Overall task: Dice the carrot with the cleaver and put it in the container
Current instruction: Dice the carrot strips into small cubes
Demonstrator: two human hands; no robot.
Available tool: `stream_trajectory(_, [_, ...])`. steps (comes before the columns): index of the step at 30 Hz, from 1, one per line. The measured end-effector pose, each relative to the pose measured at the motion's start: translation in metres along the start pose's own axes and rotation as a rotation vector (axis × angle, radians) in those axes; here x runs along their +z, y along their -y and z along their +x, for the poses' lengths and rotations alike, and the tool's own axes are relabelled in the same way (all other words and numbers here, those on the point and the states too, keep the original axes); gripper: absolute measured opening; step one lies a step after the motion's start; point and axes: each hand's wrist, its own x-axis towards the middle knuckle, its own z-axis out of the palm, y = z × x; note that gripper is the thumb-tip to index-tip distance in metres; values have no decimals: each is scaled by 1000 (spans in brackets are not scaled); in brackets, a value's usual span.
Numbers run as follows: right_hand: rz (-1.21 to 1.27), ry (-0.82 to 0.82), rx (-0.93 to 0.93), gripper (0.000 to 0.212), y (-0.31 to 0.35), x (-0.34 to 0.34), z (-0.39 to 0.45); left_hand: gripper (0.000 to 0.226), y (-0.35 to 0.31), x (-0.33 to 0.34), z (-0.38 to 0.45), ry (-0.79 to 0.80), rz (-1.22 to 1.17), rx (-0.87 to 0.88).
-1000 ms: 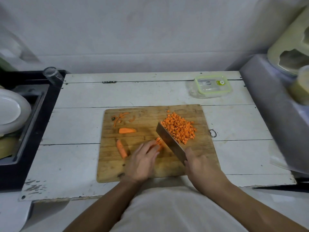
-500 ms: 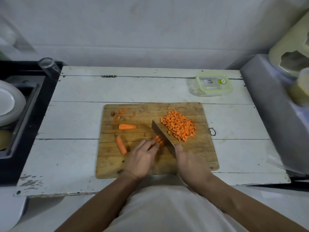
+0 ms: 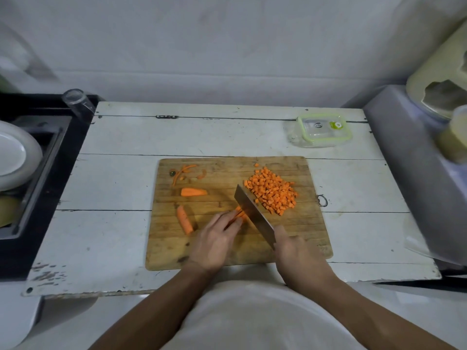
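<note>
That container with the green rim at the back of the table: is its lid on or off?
On. The container has its clear, green-edged lid sitting flat on top. No carrot shows inside; the diced carrot lies on the cutting board.

The straight line from the board [image 3: 237,258] to the container [image 3: 324,130] at the far right of the tabletop [image 3: 113,243] lies over bare white planks. The dice [image 3: 271,192] heap on the board's far right, and the cleaver [image 3: 252,214] slants just beside them. Two carrot pieces [image 3: 193,192] and peelings [image 3: 182,173] crowd the board's left part. A grey block [image 3: 409,173] walls the right edge; a black sink [image 3: 30,173] and a glass [image 3: 77,103] bound the left.
</note>
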Motion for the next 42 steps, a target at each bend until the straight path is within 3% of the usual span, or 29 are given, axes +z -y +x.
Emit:
stream_trajectory(8, [-25, 56, 1, 24, 2, -2, -9, 44, -10, -10, 1, -32, 20, 27])
stream_trajectory(16, [-100, 43, -11, 43, 19, 8, 15, 46, -12, -16, 2, -25, 16, 60])
stream_trajectory(21, [69, -69, 36, 17, 15, 10, 31, 49, -11, -16, 0, -73, 52, 73])
stream_trajectory(25, [93, -75, 35, 18, 0, 7, 10, 50, -7, -11, -7, 20, 93, -44])
stream_trajectory(29, [-8, -22, -39, 20, -2, 7, 1, 44, -10, -13, -6, 87, -124, -129])
stream_trajectory(33, [-13, 51, -29, 28, 2, 9, -4, 33, -16, -18, -7, 36, -70, -94])
stream_trajectory(35, [-16, 66, -26, 35, 4, 8, -2, 39, -21, -28, -6, -31, 27, -116])
stream_trajectory(38, [-48, 48, -5, 38, 15, 9, 11, 31, -17, -26, -6, 56, 1, -49])
stream_trajectory(42, [39, -42, -16, 21, 23, 11, 35, 34, -13, -20, -4, 38, 7, 9])
